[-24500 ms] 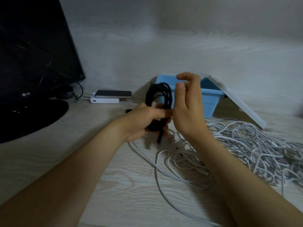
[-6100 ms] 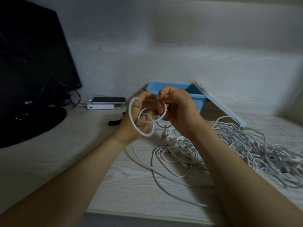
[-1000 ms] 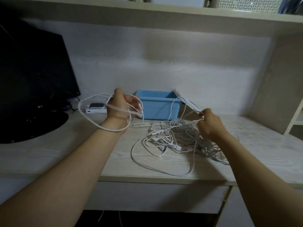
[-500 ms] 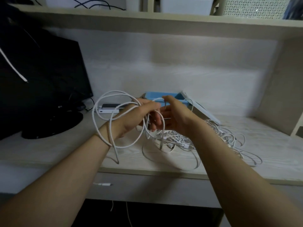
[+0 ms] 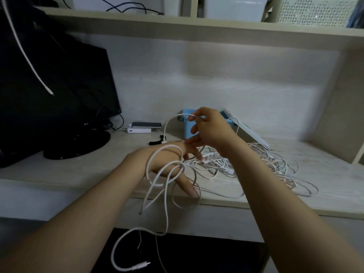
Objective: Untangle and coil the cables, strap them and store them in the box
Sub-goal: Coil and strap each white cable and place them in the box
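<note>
A white cable [image 5: 165, 186] is looped round my left hand [image 5: 165, 164], whose fingers are stretched flat over the desk's front edge. Its free end with a plug [image 5: 141, 266] hangs below the desk. My right hand [image 5: 208, 129] is raised above the left and pinches the same cable's upper strand between thumb and fingers. A tangled heap of white cables [image 5: 256, 166] lies on the desk to the right. The blue box [image 5: 186, 123] stands behind my hands, mostly hidden, its white lid [image 5: 248, 131] leaning at its right side.
A black monitor [image 5: 49, 91] on its round stand fills the left. A white power bank with a phone on it [image 5: 141, 128] lies by the wall. A black strap [image 5: 156, 142] lies near it. A shelf [image 5: 197, 30] runs overhead.
My left hand has dropped and spread flat with the loops round it. My right hand has risen, lifting a strand of the cable. The plug end now dangles under the desk.
</note>
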{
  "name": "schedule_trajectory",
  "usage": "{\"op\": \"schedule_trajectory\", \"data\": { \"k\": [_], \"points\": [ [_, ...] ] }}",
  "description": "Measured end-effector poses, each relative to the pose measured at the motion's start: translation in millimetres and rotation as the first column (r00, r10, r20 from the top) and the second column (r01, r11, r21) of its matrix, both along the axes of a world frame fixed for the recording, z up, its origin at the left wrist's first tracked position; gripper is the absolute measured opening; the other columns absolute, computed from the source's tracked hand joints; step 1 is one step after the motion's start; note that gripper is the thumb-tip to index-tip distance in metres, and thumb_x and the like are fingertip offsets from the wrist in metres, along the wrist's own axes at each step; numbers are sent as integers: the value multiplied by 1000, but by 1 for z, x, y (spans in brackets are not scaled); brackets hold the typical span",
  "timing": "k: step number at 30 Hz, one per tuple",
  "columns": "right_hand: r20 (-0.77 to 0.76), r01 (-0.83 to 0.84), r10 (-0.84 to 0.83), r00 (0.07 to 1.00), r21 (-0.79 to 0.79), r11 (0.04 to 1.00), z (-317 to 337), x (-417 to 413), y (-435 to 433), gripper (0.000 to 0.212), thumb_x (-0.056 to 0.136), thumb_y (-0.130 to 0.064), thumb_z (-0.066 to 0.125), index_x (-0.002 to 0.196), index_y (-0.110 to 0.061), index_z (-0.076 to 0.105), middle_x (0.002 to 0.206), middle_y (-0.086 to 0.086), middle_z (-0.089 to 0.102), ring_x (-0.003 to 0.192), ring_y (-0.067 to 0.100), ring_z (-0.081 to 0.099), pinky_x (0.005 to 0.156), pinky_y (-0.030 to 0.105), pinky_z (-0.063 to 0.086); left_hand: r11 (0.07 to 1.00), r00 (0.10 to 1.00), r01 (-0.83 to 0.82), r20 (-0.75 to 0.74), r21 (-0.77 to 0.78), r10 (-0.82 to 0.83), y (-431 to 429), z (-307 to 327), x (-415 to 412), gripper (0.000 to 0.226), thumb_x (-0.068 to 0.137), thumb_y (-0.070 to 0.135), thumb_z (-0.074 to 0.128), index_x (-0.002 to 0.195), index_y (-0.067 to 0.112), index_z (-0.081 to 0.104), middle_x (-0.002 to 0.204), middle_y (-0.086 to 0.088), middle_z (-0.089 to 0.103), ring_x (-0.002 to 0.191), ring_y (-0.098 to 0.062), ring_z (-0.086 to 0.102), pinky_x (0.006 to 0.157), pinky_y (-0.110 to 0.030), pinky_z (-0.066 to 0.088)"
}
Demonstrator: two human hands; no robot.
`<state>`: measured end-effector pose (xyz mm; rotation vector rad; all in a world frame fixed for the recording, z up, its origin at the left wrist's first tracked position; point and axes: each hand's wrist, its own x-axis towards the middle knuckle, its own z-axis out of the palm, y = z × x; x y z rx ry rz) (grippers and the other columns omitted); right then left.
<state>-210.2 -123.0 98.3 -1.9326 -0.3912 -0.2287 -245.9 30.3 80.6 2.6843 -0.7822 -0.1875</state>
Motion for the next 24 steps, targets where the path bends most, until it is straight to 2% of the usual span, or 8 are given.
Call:
{"op": "schedule_trajectory", "data": {
  "k": [4, 8, 11, 14, 16, 18, 20, 24],
  "points": [
    [223, 239, -221, 949, -57, 969, -13, 12, -3, 27, 103, 0, 41, 107, -18, 60, 91, 8, 63, 73, 42, 72, 64, 60, 62, 983, 983, -144, 127, 113, 130, -5, -2, -2, 83, 61, 44, 101, 132, 37, 59, 104, 12, 47, 102, -18, 53, 87, -28, 45],
    [320, 366, -364, 875, 54, 929, -19, 13, -8, 18, 105, -9, 43, 111, -19, 57, 88, -16, 55, 81, 30, 69, 74, 60, 57, 980, 954, -156, 275, 123, 117, -3, -11, -3, 65, 80, 23, 88, 123, 24, 39, 103, -8, 59, 93, -30, 62, 81, -52, 57],
    [324, 415, -425, 845, 103, 904, -21, 12, -12, 16, 105, -24, 48, 108, -19, 63, 88, -5, 65, 82, 24, 66, 75, 52, 57, 989, 919, -109, 390, 99, 62, -4, -13, -6, 57, 84, 13, 81, 120, 22, 38, 100, -7, 54, 87, -31, 62, 72, -53, 57],
    [303, 427, -435, 848, 94, 899, -23, 12, -15, 22, 98, -25, 50, 95, -14, 69, 81, 3, 69, 70, 20, 61, 64, 38, 47, 982, 678, -174, 732, 80, 60, -13, -19, -1, 52, 83, 1, 70, 119, 21, 38, 114, -6, 36, 93, -28, 50, 66, -40, 45],
    [296, 429, -442, 847, 111, 897, -24, 10, -17, 26, 94, -20, 49, 81, -5, 66, 67, 4, 62, 59, 19, 50, 58, 36, 40, 975, 564, -213, 808, -57, 170, -19, -22, 5, 48, 85, 8, 70, 124, 23, 46, 125, -9, 27, 107, -31, 40, 75, -34, 37],
    [288, 420, -446, 847, 152, 895, -26, 7, -17, 29, 92, -18, 48, 77, 4, 60, 61, 5, 52, 55, 18, 39, 55, 36, 33, 950, 644, -215, 699, -226, 312, -19, -23, 15, 51, 90, 24, 70, 137, 26, 50, 147, -9, 21, 126, -34, 33, 89, -34, 36],
    [288, 393, -435, 853, 196, 899, -27, 5, -18, 31, 92, -18, 47, 79, 8, 59, 61, 7, 47, 56, 17, 36, 54, 35, 29, 962, 754, -181, 599, -202, 268, -15, -23, 21, 59, 87, 18, 79, 140, 26, 53, 155, -8, 27, 137, -32, 36, 104, -39, 41],
    [308, 381, -426, 851, 196, 903, -29, 10, -18, 24, 99, -20, 46, 89, -6, 63, 67, 0, 57, 60, 15, 47, 58, 33, 36, 975, 899, -91, 404, -202, 168, -9, -23, 21, 58, 74, 22, 93, 113, 31, 52, 108, 0, 63, 92, -18, 61, 75, -39, 54]
  ]
}}
